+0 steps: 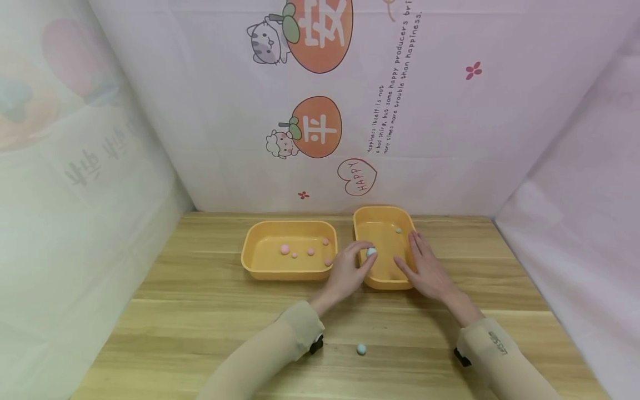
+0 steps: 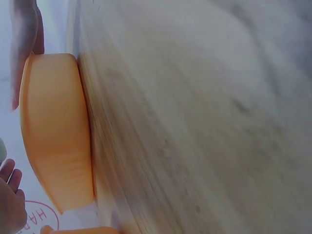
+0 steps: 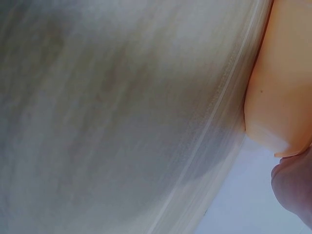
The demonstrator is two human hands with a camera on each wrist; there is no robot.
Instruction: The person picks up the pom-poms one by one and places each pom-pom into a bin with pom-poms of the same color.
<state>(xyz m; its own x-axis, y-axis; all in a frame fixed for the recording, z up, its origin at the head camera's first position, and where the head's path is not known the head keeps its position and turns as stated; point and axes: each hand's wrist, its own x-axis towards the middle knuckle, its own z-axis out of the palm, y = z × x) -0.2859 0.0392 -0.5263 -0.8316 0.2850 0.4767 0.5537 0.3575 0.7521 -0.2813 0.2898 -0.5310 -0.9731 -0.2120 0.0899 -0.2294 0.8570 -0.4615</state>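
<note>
My left hand [image 1: 346, 271] pinches a pale blue ball [image 1: 371, 252] between thumb and fingertips, over the left side of the right-hand yellow tray [image 1: 382, 284]. A slice of that ball [image 2: 2, 150] shows at the left edge of the left wrist view. On the tray's right rim rests my right hand [image 1: 430, 273], its fingers extended along the side and the thumb reaching over the inside. One small pale blue ball [image 1: 398, 230] lies in this tray near the far right. Another pale blue ball [image 1: 361, 349] sits on the table between my forearms.
A second yellow tray [image 1: 287, 275] stands to the left, turned sideways, with several pink balls [image 1: 285, 249] of differing sizes in it. Behind both trays rises a printed white cloth [image 1: 225, 139], and similar cloth hangs on both sides of the wooden table [image 1: 200, 322].
</note>
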